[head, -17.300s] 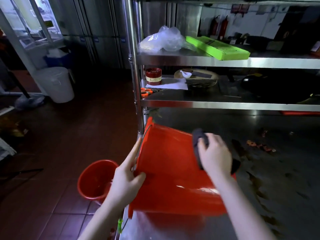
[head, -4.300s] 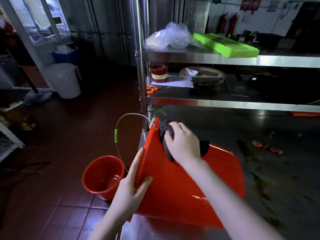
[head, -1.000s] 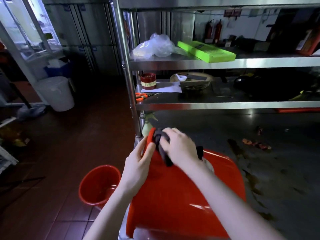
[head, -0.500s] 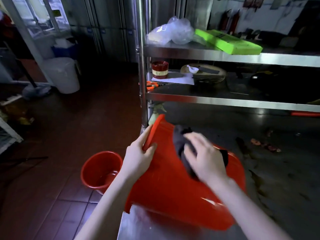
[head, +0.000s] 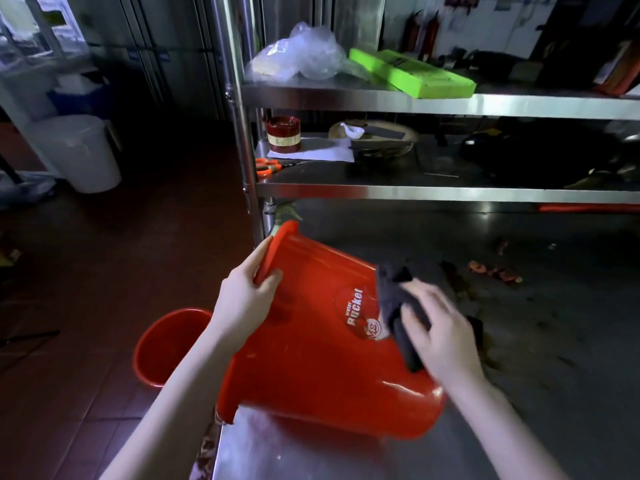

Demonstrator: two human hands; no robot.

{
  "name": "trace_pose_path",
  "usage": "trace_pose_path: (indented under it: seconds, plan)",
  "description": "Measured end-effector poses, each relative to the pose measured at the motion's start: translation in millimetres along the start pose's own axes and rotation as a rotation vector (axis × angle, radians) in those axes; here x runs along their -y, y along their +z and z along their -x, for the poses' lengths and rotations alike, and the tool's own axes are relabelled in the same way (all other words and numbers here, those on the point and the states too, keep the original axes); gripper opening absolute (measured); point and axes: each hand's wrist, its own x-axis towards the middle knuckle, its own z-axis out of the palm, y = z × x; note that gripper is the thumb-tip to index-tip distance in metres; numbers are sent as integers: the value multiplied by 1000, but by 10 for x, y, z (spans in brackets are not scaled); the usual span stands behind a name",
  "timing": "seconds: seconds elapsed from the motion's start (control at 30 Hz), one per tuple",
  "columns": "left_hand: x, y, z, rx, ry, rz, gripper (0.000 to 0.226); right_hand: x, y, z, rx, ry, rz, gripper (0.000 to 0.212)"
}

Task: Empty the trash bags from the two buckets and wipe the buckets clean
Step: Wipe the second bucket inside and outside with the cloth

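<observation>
A large red bucket [head: 311, 348] is seen lying on its side on the steel table [head: 540, 403], its rim turned to the left past the table's edge and its base to the right. The rim is gripped by the left hand [head: 247, 299], whose thumb is laid on the outer wall while the fingers [head: 264, 252] are curled over the edge; how they lie inside cannot be told. A dark cloth [head: 398, 306] is pressed against the bucket's upper wall near its base by the right hand [head: 438, 332], just beside a white printed label; the hand is blurred, and its fingers are seen bent round the cloth. A second, smaller red bucket [head: 166, 344] is stood upright on the tiled floor [head: 104, 258] to the left of the table, below the left forearm. Brownish scraps [head: 491, 270] are scattered on the table beyond the cloth. On the shelf above the table, orange-handled scissors [head: 273, 165] and a red tin [head: 283, 138] are kept; on the top shelf, a crumpled clear bag [head: 304, 58] and a bright green flat box [head: 412, 77] are placed side by side. A white bin [head: 78, 152] is stood well apart on the floor at the left.
</observation>
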Motion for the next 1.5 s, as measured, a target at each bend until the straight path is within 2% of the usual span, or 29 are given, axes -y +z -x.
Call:
trace_pose_path:
  seconds: [0.07, 0.13, 0.2, 0.3, 0.4, 0.47, 0.57, 0.6, 0.67, 0.73, 0.8, 0.87, 0.97, 1.03, 1.13, 1.23, 1.27, 1.3, 1.37, 1.43, 1.5]
  plan:
    - [8, 14, -7, -8, -3, 4, 54, -228, -8, -402, 7, 295, 22, 25]
    - [22, 24, -17, -21, -5, 10, 52, -372, 13, -688, 110, 528, 37, 21]
    - [31, 35, -32, -27, -4, 8, 52, -311, 7, -686, 109, 488, 80, 22]
    - [24, 32, -50, -32, -6, 13, 53, -2, -15, -144, 20, 157, 67, 31]
    - [37, 19, 57, -42, 36, 49, 53, 131, -35, 464, -8, -27, 40, 41]
    - [163, 66, 250, -70, 80, 123, 57, 61, -61, 526, -82, -9, 19, 43]
    - [451, 268, 627, -129, 165, 127, 62, -191, -91, 64, -161, 250, 108, 40]
    - [525, 323, 730, -151, 182, 127, 62, -310, -104, -187, -122, 354, 147, 36]
    - [631, 366, 879, -162, 192, 134, 59, -465, -119, -726, 70, 582, 198, 29]
    - [703, 347, 988, -149, 181, 110, 59, -402, -59, -1124, 296, 665, 246, 29]
    - [755, 320, 1067, -122, 160, 89, 60, -146, 133, -1341, 403, 586, 244, 30]
    - [758, 317, 1101, -95, 123, 91, 61, 285, 354, -1405, 402, 419, 161, 28]
    - [689, 285, 1109, -86, 85, 91, 65, 918, 548, -1177, 265, 99, 7, 25]
    - [523, 180, 1091, -61, 69, 93, 67, 1127, 579, -860, 136, -69, -41, 32]
    - [217, -18, 777, 45, 19, 285, 65, 1171, 544, -341, -1, -211, -76, 39]
    - [14, -34, 200, 114, -220, 572, 85, 1189, 482, 128, -26, -382, -102, 41]
    - [-33, -40, 124, 175, -238, 595, 79, 1205, 461, 243, -29, -444, -107, 40]
    - [-46, -17, 116, 227, -195, 574, 61, 1209, 444, 317, -32, -488, -104, 40]
    - [-59, 92, 95, 184, -153, 482, 31, 1167, 436, 309, -56, -494, -90, 39]
    - [-118, 149, 158, 95, -123, 430, 34, 1091, 455, 190, -72, -421, -81, 38]
    - [-38, 121, 273, 78, -27, 364, 42, 1042, 479, -2, -59, -357, -88, 36]
